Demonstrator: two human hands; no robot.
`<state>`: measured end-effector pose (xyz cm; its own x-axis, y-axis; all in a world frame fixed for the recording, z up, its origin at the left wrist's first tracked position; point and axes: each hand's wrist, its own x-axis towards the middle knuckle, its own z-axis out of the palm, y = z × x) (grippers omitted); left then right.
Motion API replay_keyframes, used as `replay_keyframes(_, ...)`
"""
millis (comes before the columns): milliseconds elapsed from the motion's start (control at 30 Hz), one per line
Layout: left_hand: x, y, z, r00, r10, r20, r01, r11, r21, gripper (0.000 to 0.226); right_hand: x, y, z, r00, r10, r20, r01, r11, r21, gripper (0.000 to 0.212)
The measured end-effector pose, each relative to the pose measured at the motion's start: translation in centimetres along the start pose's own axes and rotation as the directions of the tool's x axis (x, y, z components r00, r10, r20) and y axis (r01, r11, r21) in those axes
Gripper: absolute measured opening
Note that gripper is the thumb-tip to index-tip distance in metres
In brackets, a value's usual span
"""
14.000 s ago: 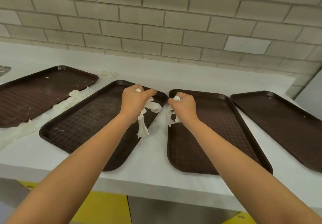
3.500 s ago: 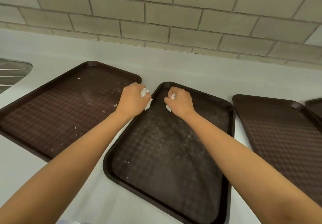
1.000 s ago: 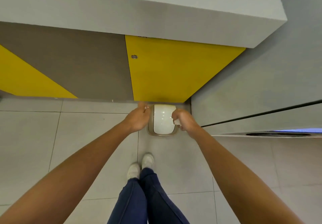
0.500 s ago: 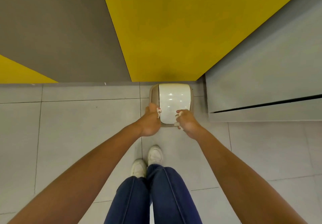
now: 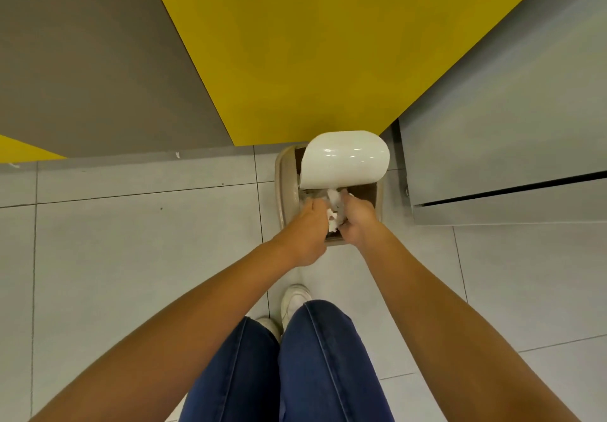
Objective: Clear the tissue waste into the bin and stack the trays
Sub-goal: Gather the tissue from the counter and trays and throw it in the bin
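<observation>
A small beige pedal bin (image 5: 283,185) stands on the floor against the yellow cabinet, its white lid (image 5: 345,160) tipped up. Both of my hands are over the bin's opening, side by side. My left hand (image 5: 305,229) holds crumpled white tissue (image 5: 332,221) in its curled fingers. My right hand (image 5: 356,221) grips another wad of tissue (image 5: 335,196) just under the lid's edge. Inside the bin a grey liner shows. The trays are out of view.
A yellow cabinet door (image 5: 312,53) and a grey-brown panel (image 5: 92,66) rise behind the bin. A grey unit (image 5: 499,132) stands at the right, close to the bin. My legs in blue jeans (image 5: 295,362) and white shoes stand on the tiled floor (image 5: 131,257).
The bin's lid, flat half a second ago, has swung up. Both hands have moved from the bin's front edge to over the opening with the tissue.
</observation>
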<state>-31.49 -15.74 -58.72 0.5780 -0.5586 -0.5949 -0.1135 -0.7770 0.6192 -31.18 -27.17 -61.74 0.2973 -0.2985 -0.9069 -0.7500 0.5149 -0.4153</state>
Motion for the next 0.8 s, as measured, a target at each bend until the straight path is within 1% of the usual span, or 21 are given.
replay_keyframes(67, 1.5, 0.2, 0.6, 0.999, -0.027, 0.025, 0.028, 0.999, -0.032, 0.038, 0.4, -0.3, -0.2, 1.000, -0.013, 0.003, 0.013, 0.999, -0.041, 0.026)
replay_keyframes(133, 3.0, 0.3, 1.0, 0.996, -0.078, 0.053, 0.080, 0.996, -0.040, 0.036, 0.9, -0.3, -0.5, 1.000, -0.015, -0.014, 0.014, 0.997, -0.073, 0.029)
replay_keyframes(167, 3.7, 0.2, 1.3, 0.992, -0.109, 0.066, 0.112, 0.993, -0.043, 0.040, 1.2, -0.3, -0.6, 1.000, -0.010, -0.015, 0.009, 0.996, -0.083, 0.030)
replay_keyframes(267, 5.4, 0.1, 1.9, 0.974, -0.201, 0.105, 0.204, 0.979, -0.017, 0.060, 1.7, 0.0, -0.9, 1.000, -0.013, -0.020, 0.010, 0.991, -0.130, 0.027)
replay_keyframes(367, 6.6, 0.1, 2.7, 0.955, -0.258, 0.145, 0.253, 0.966, 0.057, 0.065, 1.8, 0.1, -1.2, 0.999, -0.029, -0.018, 0.025, 0.985, -0.170, 0.032)
replay_keyframes(433, 7.0, 0.1, 3.3, 0.952, -0.274, 0.135, 0.264, 0.960, 0.092, 0.066, 1.9, 0.2, -1.5, 0.999, -0.042, 0.004, 0.042, 0.982, -0.183, 0.039)
replay_keyframes(533, 7.4, 0.1, 4.1, 0.962, -0.265, 0.071, 0.260, 0.963, 0.072, 0.064, 1.8, 0.3, -1.9, 0.998, -0.052, 0.031, 0.057, 0.979, -0.194, 0.046)
replay_keyframes(633, 7.4, -0.1, 4.2, 0.977, -0.210, -0.029, 0.210, 0.977, 0.018, 0.059, 1.7, 0.4, -1.9, 0.998, -0.058, 0.040, 0.064, 0.979, -0.191, 0.047)
replay_keyframes(700, 7.0, -0.3, 3.9, 0.976, -0.187, -0.110, 0.182, 0.982, -0.058, 0.048, 1.5, 0.6, -1.8, 0.998, -0.056, 0.037, 0.062, 0.977, -0.202, 0.047)
replay_keyframes(767, 6.1, -0.3, 3.3, 0.962, -0.185, -0.200, 0.152, 0.974, -0.169, 0.034, 0.7, 0.6, -1.6, 0.998, -0.049, 0.041, 0.057, 0.974, -0.220, 0.046)
replay_keyframes(800, 5.5, -0.2, 2.8, 0.953, -0.176, -0.246, 0.128, 0.972, -0.200, 0.031, 0.2, 0.6, -1.5, 0.998, -0.046, 0.046, 0.056, 0.971, -0.234, 0.044)
